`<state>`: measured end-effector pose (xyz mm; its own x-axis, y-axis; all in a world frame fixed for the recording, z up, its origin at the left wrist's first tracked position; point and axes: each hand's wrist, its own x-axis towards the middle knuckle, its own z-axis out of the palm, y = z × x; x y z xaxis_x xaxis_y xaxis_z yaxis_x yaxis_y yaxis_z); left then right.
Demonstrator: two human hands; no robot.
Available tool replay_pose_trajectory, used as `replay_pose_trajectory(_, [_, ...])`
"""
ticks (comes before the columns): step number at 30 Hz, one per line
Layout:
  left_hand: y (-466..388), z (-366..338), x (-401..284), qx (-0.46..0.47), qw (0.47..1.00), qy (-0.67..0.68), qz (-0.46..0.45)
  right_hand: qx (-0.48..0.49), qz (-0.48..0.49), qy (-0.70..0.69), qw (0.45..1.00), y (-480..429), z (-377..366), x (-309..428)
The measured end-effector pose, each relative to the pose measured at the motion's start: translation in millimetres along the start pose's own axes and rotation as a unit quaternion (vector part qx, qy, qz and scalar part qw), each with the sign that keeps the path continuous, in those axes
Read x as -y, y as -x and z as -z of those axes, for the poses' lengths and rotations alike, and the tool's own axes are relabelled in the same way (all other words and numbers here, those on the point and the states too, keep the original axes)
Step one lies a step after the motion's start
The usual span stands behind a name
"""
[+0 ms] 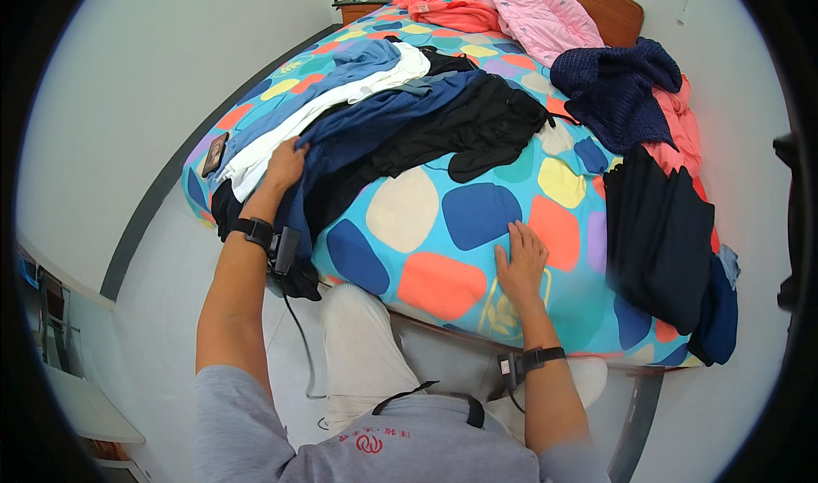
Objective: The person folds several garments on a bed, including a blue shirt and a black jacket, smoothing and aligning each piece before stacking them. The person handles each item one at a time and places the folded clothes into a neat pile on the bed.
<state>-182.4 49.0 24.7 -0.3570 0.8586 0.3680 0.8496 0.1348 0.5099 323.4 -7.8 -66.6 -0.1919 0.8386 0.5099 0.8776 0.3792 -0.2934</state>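
My left hand (pixel 287 163) pinches the edge of a dark blue pair of trousers (pixel 358 115) in the spread of clothes across the bed. Beside it on the left lie a white garment (pixel 281 139) and a light blue garment (pixel 275 115). Black trousers (pixel 466 122) with a drawstring stretch along the right side of the blue ones. My right hand (pixel 524 262) rests palm down on the patterned bed sheet (pixel 402 208), holding nothing. Folded dark trousers (pixel 661 240) are piled to its right.
A phone (pixel 216 154) lies at the bed's left edge. Farther back are a navy knitted garment (pixel 617 93), a pink quilted cover (pixel 543 16) and coral fabric (pixel 454 11). The wooden headboard (pixel 607 4) and a bedside table (pixel 358 11) stand at the far end.
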Motion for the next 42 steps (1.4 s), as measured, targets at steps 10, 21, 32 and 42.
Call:
replay_pose_trajectory(10, [10.5, -4.2, -73.0, -0.025, 0.980, 0.182, 0.075, 0.008, -0.011, 0.011, 1.000, -2.5, -3.3, 0.6])
replay_pose_trajectory(21, [163.4, -136.2, -176.6, 0.001, 0.966, -0.117, -0.231, 0.012, -0.004, 0.025, 1.000, -2.6, -11.6, -5.1])
replay_pose_trajectory(32, [161.3, -92.8, -155.8, -0.011, 0.969, -0.082, -0.232, 0.009, 0.014, 0.032, 0.999, -1.8, -11.8, -7.3])
replay_pose_trajectory(42, [101.1, -44.4, -97.5, 0.044, 0.988, -0.131, 0.074, -0.007, 0.011, 0.006, 1.000, -1.3, -12.3, -6.1])
